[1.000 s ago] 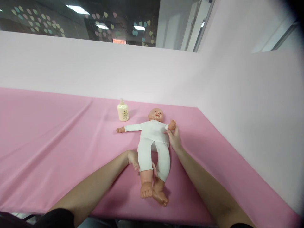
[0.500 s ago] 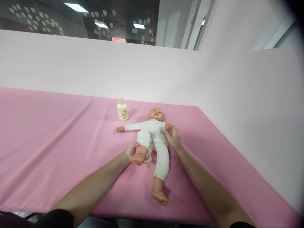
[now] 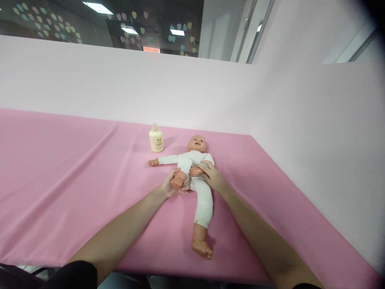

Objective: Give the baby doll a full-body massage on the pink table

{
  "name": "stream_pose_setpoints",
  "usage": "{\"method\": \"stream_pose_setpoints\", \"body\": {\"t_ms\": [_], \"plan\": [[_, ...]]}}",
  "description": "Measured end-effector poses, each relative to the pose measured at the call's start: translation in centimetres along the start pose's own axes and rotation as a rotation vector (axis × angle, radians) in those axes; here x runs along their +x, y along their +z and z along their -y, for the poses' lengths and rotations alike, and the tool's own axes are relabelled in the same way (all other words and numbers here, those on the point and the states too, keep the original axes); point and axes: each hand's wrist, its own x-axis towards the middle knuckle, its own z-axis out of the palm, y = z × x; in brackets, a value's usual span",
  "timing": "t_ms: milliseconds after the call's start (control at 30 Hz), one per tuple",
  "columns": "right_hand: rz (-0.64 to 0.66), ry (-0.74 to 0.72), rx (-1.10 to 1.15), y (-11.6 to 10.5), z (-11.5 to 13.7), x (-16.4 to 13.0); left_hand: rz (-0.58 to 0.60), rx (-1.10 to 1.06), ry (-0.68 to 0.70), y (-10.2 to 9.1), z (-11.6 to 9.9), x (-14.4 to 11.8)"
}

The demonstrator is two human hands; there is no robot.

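Your doll lies on its back near the far right end of the pink table cover, head pointing away from you. Your left hand has its fingers curled around the doll's foot, with that leg folded up toward the doll's belly. Your right hand rests on the doll's middle, fingers bent over one of the doll's small hands and pressing it against the white suit. The doll's other leg stretches straight toward you, its bare foot near the cover's front edge; its other arm reaches out flat to the side.

One container is in view — a cream bottle standing upright just beyond the doll's outstretched arm, beside the doll's head but not touching it. Its cap is on; you cannot tell what is inside.

Nothing lies between your hands and the doll. Behind the doll rises a pale pink partition, which turns the corner and runs along the doll's far side.

Count — one doll, one bottle, two hands.
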Motion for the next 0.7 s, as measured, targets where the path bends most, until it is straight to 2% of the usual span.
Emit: {"method": "stream_pose_setpoints", "body": {"t_ms": [67, 167, 267, 333, 433, 533, 633, 700], "plan": [[-0.042, -0.001, 0.077, 0.1, -0.3, 0.0, 0.045, 0.013, -0.009, -0.4, 0.0, -0.1], [-0.208, 0.063, 0.314, 0.3, -1.1, 0.3, 0.207, 0.097, -0.063, -1.2, 0.2, -0.4], [-0.435, 0.235, 0.640, 0.3, -2.3, 0.8, 0.356, 0.265, -0.153, -1.6, 0.6, -0.9], [-0.559, 0.371, 0.817, -0.1, -3.4, 1.0, 0.404, 0.385, -0.239, -1.3, 0.7, -1.4], [-0.680, 0.581, 0.975, -0.7, -5.2, 0.8, 0.429, 0.520, -0.388, -0.5, 0.5, -1.9], [-0.768, 0.743, 1.089, -0.8, -6.9, 0.3, 0.425, 0.552, -0.469, 0.2, 0.1, -2.2], [-0.829, 0.848, 1.182, -0.3, -8.1, 0.0, 0.412, 0.526, -0.455, 0.5, -0.2, -2.2], [-0.847, 0.877, 1.217, 0.1, -8.6, 0.0, 0.310, 0.525, -0.381, 0.4, -0.1, -2.3]]}}
